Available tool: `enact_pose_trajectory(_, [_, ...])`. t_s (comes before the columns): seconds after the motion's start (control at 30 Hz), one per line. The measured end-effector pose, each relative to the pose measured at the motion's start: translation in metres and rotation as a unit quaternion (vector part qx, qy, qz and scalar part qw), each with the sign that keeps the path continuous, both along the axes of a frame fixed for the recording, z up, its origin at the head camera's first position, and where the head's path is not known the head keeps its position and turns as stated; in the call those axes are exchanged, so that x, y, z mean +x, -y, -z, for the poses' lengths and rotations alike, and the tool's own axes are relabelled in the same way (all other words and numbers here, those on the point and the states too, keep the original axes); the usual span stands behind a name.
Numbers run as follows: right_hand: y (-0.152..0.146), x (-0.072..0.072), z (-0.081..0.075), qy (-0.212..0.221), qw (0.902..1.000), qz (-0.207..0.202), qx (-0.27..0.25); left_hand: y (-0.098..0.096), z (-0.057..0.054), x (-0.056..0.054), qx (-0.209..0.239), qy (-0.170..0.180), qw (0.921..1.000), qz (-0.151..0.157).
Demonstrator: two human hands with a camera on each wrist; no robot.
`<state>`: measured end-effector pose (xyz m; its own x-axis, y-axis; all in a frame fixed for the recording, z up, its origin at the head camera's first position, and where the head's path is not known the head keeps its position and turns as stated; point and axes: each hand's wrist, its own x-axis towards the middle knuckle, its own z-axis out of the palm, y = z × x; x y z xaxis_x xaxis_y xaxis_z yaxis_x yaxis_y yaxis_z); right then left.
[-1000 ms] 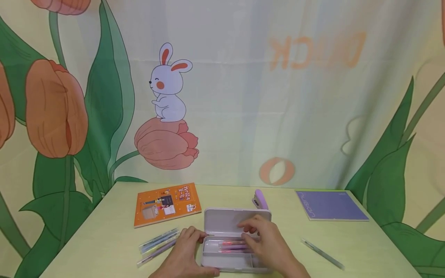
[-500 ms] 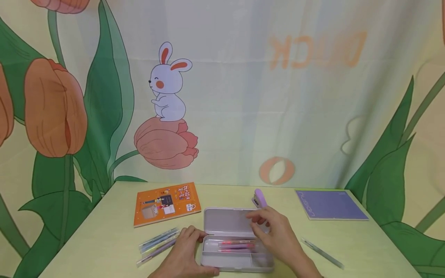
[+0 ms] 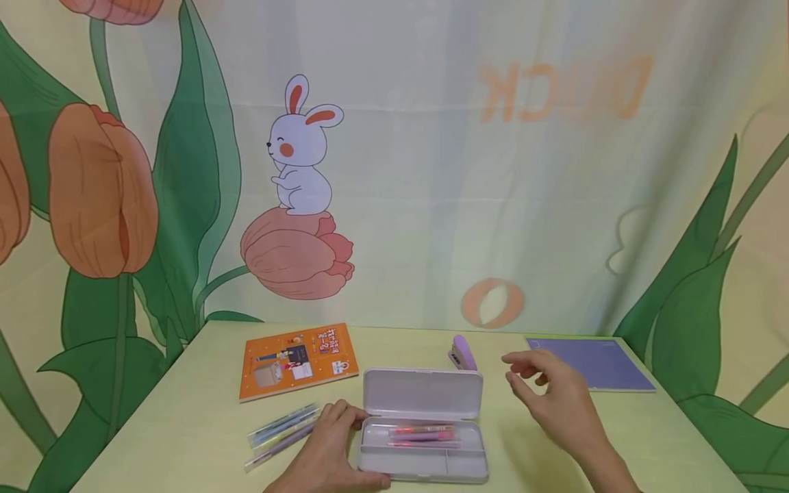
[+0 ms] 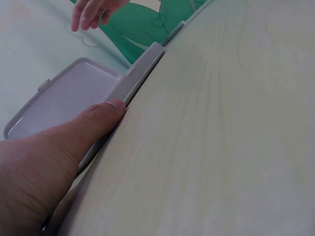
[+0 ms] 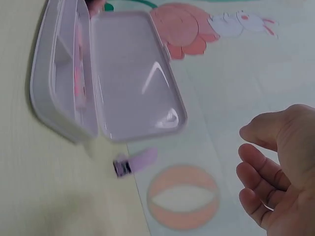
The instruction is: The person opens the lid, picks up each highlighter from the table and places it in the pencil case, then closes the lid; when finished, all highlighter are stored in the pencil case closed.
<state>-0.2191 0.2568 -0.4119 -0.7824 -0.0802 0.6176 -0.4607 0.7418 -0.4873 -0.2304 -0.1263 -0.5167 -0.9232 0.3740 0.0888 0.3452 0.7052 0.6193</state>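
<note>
A pale grey-lilac pencil case [image 3: 401, 464] lies with its lid [image 3: 422, 394] raised. Several pink and red pens [image 3: 425, 435] fill part of its long rear compartment. My left hand [image 3: 327, 448] grips the case's left end, fingers toward the hinge, thumb along the front; in the left wrist view the thumb [image 4: 93, 120] presses the front wall. My right hand [image 3: 564, 404] is raised to the right of the case, fingers loosely bent and holding nothing. In the right wrist view that hand [image 5: 290, 172] is apart from the case and a purple stapler [image 5: 137, 163].
Several capped pens [image 3: 283, 433] lie left of my left hand. An orange book [image 3: 298, 363] is at the back left, a blue-violet notebook [image 3: 616, 366] at the back right, partly behind my right hand. A printed curtain [image 3: 407, 171] hangs behind the table [image 3: 185, 411].
My right hand has moved away from the case to the right, and now hides the single pen seen lying there earlier. The left hand stays on the case; the pens inside are uncovered.
</note>
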Motion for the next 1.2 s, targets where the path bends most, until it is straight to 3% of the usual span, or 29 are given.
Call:
enact_pose_trajectory(0.33, [-0.061, 0.014, 0.018, 0.010, 0.9978, 0.066, 0.005, 0.000, -0.001, 0.001, 0.002, 0.015, 0.9999, -0.004])
enact_pose_trajectory(0.53, [-0.080, 0.022, 0.037, 0.082, 0.9917, 0.099, 0.014, -0.001, -0.002, 0.001, 0.002, 0.022, 0.9997, -0.006])
enact_pose_trajectory(0.67, [-0.092, 0.019, 0.048, 0.177, 0.9785, 0.102, 0.027, -0.002, -0.003, 0.001, -0.001, 0.021, 0.9998, -0.007])
enact_pose_trajectory(0.87, [-0.100, 0.011, 0.062, 0.312, 0.9452, 0.093, 0.029, -0.002, -0.002, 0.001, -0.007, 0.007, 0.9999, -0.007])
enact_pose_trajectory(0.97, [-0.100, 0.010, 0.069, 0.337, 0.9358, 0.096, 0.034, -0.002, -0.002, 0.001, -0.007, 0.005, 0.9999, -0.007])
enact_pose_trajectory(1.2, [-0.100, 0.008, 0.073, 0.364, 0.9260, 0.094, 0.039, -0.002, 0.000, -0.001, -0.002, 0.017, 0.9998, -0.010])
